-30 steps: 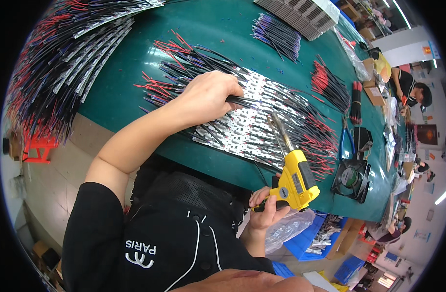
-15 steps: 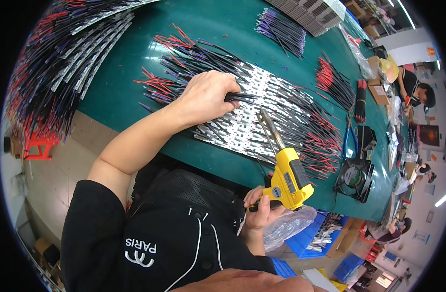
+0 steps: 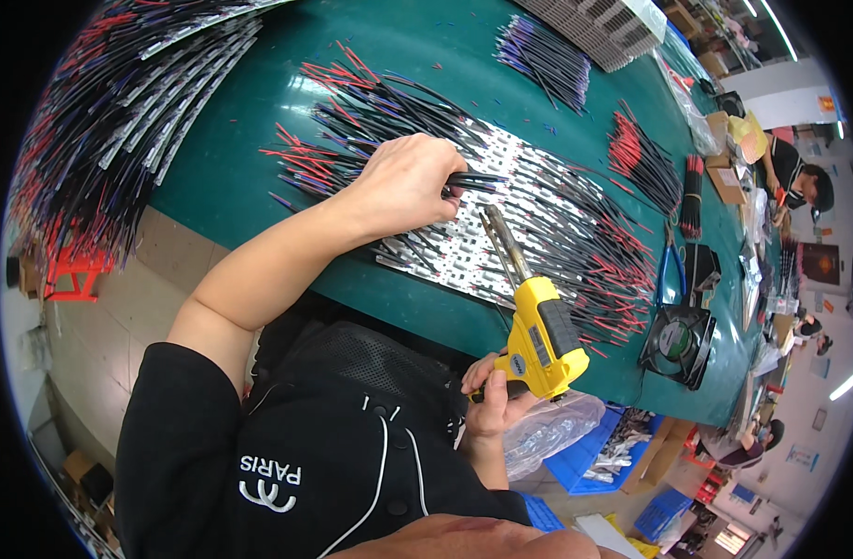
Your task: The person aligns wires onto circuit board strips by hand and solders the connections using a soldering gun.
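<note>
My left hand (image 3: 412, 182) is closed, palm down, around a few black wires (image 3: 478, 179), whose ends point right over the white strips. Below it lie rows of white strips (image 3: 445, 252) with small metal parts, black wires fanning out to both sides, many with red or blue ends. My right hand (image 3: 494, 402) grips the handle of a yellow soldering gun (image 3: 543, 340). Its metal barrel slants up and left, with the tip just below the held wires. Whether the tip touches anything, I cannot tell.
Finished-looking wire bundles (image 3: 119, 121) hang over the table's left edge. Other bundles (image 3: 643, 158), blue-handled pliers (image 3: 670, 270) and a black fan (image 3: 678, 345) sit right on the green table (image 3: 231, 168). Blue bins (image 3: 589, 461) stand below. Other people (image 3: 799, 177) work far right.
The soldering gun has shifted slightly left and tilted, its tip moving left toward my left hand. My left hand stays on the wires, moved slightly right.
</note>
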`<state>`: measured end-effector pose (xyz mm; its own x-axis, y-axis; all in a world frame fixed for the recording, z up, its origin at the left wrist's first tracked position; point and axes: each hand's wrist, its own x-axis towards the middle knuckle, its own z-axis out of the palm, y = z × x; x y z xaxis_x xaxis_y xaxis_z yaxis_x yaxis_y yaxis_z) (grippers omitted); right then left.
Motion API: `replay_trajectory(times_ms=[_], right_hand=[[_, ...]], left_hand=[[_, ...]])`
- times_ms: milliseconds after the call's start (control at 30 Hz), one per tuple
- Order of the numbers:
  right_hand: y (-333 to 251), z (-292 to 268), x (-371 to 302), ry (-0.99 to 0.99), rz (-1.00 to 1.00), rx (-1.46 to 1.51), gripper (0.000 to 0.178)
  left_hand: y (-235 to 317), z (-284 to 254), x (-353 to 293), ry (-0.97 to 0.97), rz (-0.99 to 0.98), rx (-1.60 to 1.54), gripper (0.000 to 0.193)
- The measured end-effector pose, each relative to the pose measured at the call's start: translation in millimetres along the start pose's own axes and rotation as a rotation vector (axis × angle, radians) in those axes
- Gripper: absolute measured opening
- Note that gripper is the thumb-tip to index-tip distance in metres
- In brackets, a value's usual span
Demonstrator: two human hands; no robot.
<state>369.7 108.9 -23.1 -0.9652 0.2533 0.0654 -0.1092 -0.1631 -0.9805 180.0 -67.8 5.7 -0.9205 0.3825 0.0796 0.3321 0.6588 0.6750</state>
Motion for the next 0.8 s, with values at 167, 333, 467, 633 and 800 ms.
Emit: replay_trajectory(times_ms=[167, 333, 467, 633, 800], right_hand=[[-1, 3, 2, 0.022, 0.023, -0.021, 0.031], [-1, 3, 3, 0.011, 0.053, -0.016, 0.027], [-1, 3, 3, -0.001, 0.064, -0.028, 0.026], [1, 2, 3, -0.027, 0.029, -0.124, 0.029], [5, -9, 2, -0.094, -0.007, -0.174, 0.04]], left_hand=[[0, -1, 0, -0.02, -0.019, 0.003, 0.014], [-1, -1, 1, -0.027, -0.02, 0.004, 0.014], [-3, 2, 1, 0.006, 0.009, 0.019, 0.014], [-1, 1, 1, 0.004, 0.004, 0.032, 0.014], [1, -1, 2, -0.032, -0.011, 0.056, 0.016]])
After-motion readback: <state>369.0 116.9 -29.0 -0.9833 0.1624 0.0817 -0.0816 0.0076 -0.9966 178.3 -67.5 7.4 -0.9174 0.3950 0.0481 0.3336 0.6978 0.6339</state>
